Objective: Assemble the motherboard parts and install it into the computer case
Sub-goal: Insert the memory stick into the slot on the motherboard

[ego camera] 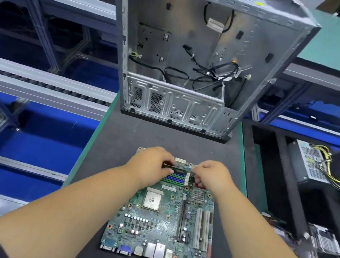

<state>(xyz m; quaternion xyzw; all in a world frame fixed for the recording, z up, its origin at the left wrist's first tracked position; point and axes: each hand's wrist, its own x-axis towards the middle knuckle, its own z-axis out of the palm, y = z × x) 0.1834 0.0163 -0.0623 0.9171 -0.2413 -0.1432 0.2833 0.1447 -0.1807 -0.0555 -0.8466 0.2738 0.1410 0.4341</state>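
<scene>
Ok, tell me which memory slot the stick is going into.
The far slot of the memory bank: both hands, left and right, hold the stick there; the blue and green ones nearer stay bare.

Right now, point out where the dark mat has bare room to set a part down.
Bare mat lies between the computer case and the motherboard, and in a strip left of the board. The board's far edge is crowded: the left hand and right hand work at the memory slots.

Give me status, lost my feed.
Left hand and right hand pinching memory stick over motherboard slots. Case open, loose cables inside.
</scene>
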